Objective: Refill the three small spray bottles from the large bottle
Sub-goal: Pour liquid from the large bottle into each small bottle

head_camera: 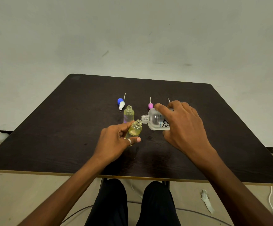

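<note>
Here we are over the dark table point(51, 128), and the pour is on: the right hand point(184, 126) has the large bottle point(155, 119) tipped right over on its side, its open neck pointing left and meeting the mouth of a small bottle point(134, 129). The fingers of that hand are wrapped over the top of the large bottle, close together, with the forefinger stretched along the far shoulder and the thumb underneath. Whether liquid is actually running across I cannot tell. The left hand point(116, 141) grips the small bottle low down, thumb on the upper side and curled fingers beneath, one of them wearing a ring point(129, 141). This bottle leans toward the large one, just above the table near the middle, and holds pale yellow liquid. Just behind it a second small bottle point(129, 114) stands upright and open, also with yellowish liquid inside. Farther back lie the removed tops: a blue cap point(119, 101) touching a white spray head point(121, 105) with a thin tube curving up, and a pink spray head point(150, 105) just beside the right forefinger, tube pointing away. Another thin tube point(168, 100) pokes out behind the right hand. Below the near table edge, dark trousers point(109, 201) and cables point(77, 212) on the floor.
</note>
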Tool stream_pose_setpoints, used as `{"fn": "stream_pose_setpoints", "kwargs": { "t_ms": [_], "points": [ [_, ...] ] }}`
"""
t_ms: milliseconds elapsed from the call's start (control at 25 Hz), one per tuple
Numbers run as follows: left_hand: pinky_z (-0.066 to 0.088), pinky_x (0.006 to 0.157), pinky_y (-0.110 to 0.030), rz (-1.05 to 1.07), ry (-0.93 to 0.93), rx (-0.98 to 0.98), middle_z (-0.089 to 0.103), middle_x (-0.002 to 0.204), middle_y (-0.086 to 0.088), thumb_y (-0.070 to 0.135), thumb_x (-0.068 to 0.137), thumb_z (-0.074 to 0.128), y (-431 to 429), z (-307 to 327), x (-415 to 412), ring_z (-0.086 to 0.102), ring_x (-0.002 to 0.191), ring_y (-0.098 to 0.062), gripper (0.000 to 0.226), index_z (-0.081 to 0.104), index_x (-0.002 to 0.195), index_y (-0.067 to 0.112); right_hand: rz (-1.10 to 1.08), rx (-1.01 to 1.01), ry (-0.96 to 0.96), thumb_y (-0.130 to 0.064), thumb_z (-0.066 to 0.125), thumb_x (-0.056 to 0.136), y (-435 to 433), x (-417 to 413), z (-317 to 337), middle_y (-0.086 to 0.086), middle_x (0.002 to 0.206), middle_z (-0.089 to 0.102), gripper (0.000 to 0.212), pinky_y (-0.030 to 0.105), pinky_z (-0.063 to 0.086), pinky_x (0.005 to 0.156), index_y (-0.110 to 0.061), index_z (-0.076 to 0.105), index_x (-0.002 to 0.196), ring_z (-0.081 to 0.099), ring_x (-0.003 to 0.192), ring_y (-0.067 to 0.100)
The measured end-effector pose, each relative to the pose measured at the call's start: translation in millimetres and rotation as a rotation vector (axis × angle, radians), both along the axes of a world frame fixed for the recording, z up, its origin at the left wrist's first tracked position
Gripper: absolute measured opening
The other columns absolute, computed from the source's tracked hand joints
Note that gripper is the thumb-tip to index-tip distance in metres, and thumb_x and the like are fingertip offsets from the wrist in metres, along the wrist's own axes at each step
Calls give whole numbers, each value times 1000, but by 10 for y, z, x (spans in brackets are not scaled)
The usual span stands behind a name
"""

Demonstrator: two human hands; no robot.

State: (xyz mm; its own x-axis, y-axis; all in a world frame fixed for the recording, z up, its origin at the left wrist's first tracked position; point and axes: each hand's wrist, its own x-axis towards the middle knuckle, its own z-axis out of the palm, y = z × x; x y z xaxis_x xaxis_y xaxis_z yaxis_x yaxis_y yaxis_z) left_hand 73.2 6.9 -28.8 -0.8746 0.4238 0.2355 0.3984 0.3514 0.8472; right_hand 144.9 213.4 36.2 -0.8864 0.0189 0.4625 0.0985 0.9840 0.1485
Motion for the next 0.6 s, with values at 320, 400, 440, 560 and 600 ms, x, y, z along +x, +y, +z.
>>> {"fn": "stream_pose_setpoints", "kwargs": {
  "t_ms": [320,400,440,560,600],
  "points": [
    [57,89,-37,0,6,-11,77,98,5,35,74,85,-4,-22,-13,72,95,-19,59,63,127,43,-2,5,-5,-24,82,65,7,-2,1,7,114,60,79,41,48,87,-31,48,135,57,102,28],
    [57,89,-37,1,1,-11,77,97,6,35,74,85,-5,-22,-16,71,95,-19,59,63,127,43,-1,4,-2,-23,81,65,2,-1,2,7,113,60,78,41,47,87,-31,48,135,57,102,28],
    [57,89,-36,0,0,-13,77,98,8,34,74,85,-6,-19,-16,71,96,-18,59,63,127,42,0,3,-2,-23,81,66,-1,-2,1,7,114,60,78,41,47,87,-31,48,135,57,102,28],
    [57,91,-33,-5,0,-19,76,99,12,33,74,85,-7,-6,-5,71,95,-9,59,63,129,39,2,1,-3,-23,82,65,2,2,5,8,114,60,78,42,48,88,-30,49,135,57,102,29],
    [57,91,-32,-5,0,-19,76,99,12,33,74,85,-6,-8,-7,71,95,-8,59,63,129,39,2,1,-4,-24,82,65,3,4,9,8,114,60,78,42,48,88,-30,49,135,57,103,29]
  ]
}}
